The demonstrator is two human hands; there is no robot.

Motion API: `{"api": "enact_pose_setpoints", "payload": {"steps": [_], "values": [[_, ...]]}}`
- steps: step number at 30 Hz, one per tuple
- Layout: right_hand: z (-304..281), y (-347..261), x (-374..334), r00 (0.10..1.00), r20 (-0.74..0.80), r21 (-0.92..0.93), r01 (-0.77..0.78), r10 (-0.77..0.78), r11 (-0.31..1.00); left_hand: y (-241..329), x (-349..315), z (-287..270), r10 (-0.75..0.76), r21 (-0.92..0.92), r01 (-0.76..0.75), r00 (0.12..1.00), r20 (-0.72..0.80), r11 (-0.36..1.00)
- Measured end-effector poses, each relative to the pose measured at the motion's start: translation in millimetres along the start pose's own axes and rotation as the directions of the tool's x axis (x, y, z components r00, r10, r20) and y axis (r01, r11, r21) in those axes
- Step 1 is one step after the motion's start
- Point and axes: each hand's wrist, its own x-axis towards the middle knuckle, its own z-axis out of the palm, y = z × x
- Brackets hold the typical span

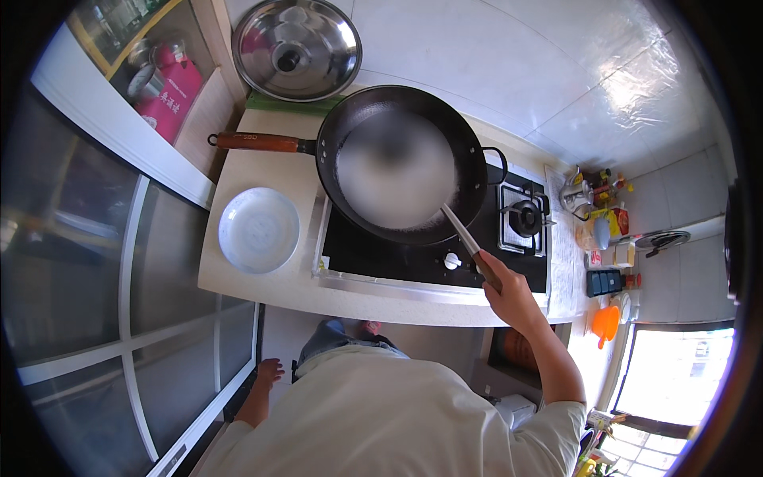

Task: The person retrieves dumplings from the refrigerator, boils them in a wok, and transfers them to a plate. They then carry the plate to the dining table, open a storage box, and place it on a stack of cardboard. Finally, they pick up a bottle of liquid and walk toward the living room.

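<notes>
My right hand [509, 296] is closed round the brown handle of a metal cooking utensil [461, 228]. The utensil slants over the near right rim of a black wok [470, 151], and its head is lost in the whitish, blurred contents [397, 179], which I cannot make out. The wok stands on the left side of a black gas hob [381, 262], its wooden handle [262, 141] pointing left. Down by my side hangs my left hand [270, 371], fingers loosely bent and apart, holding nothing, near the sliding door.
On the counter left of the hob sits a white bowl [259, 230]. A steel lid [297, 52] leans on the wall behind. At right are a bare burner [524, 217], a kettle [576, 195], and an orange basket [605, 324]. A glazed sliding door [127, 270] borders the left.
</notes>
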Motion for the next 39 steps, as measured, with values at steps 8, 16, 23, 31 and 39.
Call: {"api": "enact_pose_setpoints", "payload": {"steps": [8,16,23,31,39], "values": [[-32,-12,-45,0.999,-0.031,-0.039,0.012,-0.013,0.999,-9,21,14,0.049,0.003,-0.05,0.983,0.175,0.999],[-83,-34,-91,0.991,-0.051,-0.139,-0.129,0.123,0.982,21,-4,49,-0.073,0.003,0.073,0.997,0.024,0.997],[-71,-26,-83,0.991,0.035,-0.178,-0.118,0.126,0.977,18,-6,52,-0.095,0.015,0.095,0.995,0.024,0.995],[-27,-5,-33,0.998,-0.002,0.108,-0.068,0.068,0.992,20,-13,47,-0.081,-0.003,0.081,0.997,-0.011,0.997],[-35,-6,-4,0.956,0.064,0.629,-0.261,0.286,0.733,7,-15,40,-0.117,-0.072,0.12,0.992,0.038,0.99]]}}
